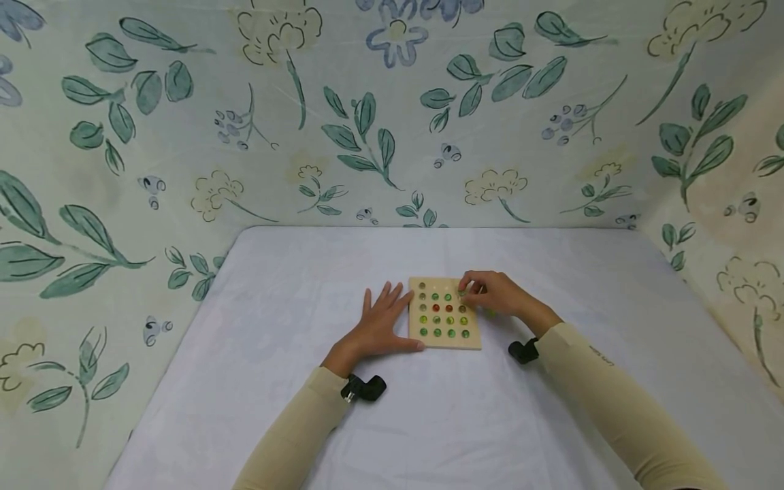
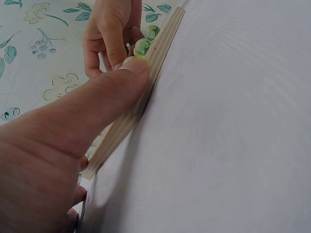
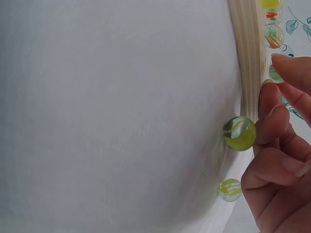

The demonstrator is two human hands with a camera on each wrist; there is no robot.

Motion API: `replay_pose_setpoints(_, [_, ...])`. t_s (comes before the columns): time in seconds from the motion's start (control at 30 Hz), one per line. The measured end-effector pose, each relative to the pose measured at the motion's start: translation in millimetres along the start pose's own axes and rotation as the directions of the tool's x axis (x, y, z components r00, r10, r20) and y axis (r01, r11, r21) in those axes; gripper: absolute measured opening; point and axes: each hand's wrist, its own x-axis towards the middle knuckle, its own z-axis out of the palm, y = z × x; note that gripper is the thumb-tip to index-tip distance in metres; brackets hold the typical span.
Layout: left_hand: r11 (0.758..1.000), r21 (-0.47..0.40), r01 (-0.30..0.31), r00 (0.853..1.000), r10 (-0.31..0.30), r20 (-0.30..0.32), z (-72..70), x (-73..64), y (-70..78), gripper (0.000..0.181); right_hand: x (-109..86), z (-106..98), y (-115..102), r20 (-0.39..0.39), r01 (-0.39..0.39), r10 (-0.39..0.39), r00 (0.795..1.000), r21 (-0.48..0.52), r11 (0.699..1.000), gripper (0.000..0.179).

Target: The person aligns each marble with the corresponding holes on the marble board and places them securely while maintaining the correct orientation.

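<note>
A light wooden board [image 1: 444, 342] with rows of round hollows lies flat on the table, many of them holding glass marbles. My left hand [image 1: 381, 325] is spread at its left side, fingertips by the left edge and thumb along the near edge. At the upper right of the board, my right hand [image 1: 501, 294] pinches a green marble [image 3: 275, 74] between thumb and finger. Two yellow-green marbles, one nearer [image 3: 239, 133] and one farther [image 3: 230, 190], show beside the right hand's lower fingers; whether the fingers touch them I cannot tell.
White cloth [image 1: 306, 272] covers the table around the board. Floral fabric [image 1: 392, 136] hangs behind and at both sides. Each wrist carries a small black camera, one on the left [image 1: 365, 388] and one on the right [image 1: 523, 351].
</note>
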Motion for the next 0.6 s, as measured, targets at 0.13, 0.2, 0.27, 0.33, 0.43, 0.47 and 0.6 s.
replay_pose_setpoints(0.13, [1.000, 0.000, 0.003, 1.000, -0.003, 0.004, 0.0, 0.0, 0.3, 0.109, -0.1, 0.3, 0.4, 0.002, -0.001, 0.001, 1.000, 0.000, 1.000, 0.016])
replay_pose_setpoints(0.2, [1.000, 0.000, 0.003, 1.000, -0.003, 0.007, -0.1, -0.1, 0.3, 0.109, 0.0, 0.3, 0.6, 0.004, -0.005, 0.005, 1.000, -0.001, 1.000, 0.016])
replay_pose_setpoints(0.27, [1.000, -0.001, 0.004, 1.000, -0.004, 0.009, -0.3, -0.2, 0.3, 0.109, 0.1, 0.4, 0.7, 0.005, -0.008, 0.008, 1.000, -0.001, 1.000, 0.016])
replay_pose_setpoints(0.33, [1.000, -0.003, 0.005, 1.000, -0.005, 0.012, -0.3, -0.2, 0.3, 0.109, 0.0, 0.3, 0.6, 0.006, -0.011, 0.011, 1.000, -0.003, 1.000, 0.016])
replay_pose_setpoints(0.43, [1.000, -0.003, 0.004, 1.000, -0.004, 0.010, -0.4, -0.4, 0.6, 0.109, -0.2, 0.1, 0.7, 0.007, -0.009, 0.009, 1.000, -0.004, 1.000, 0.016])
replay_pose_setpoints(0.47, [1.000, -0.002, 0.004, 1.000, -0.004, 0.010, -0.4, -0.3, 0.6, 0.109, -0.3, 0.0, 0.6, 0.007, -0.009, 0.009, 1.000, -0.005, 1.000, 0.016])
replay_pose_setpoints(0.6, [1.000, 0.000, 0.007, 1.000, -0.007, 0.009, -0.1, 0.2, 0.8, 0.109, -1.4, -0.6, 0.3, 0.006, -0.013, 0.013, 1.000, -0.002, 1.000, 0.016])
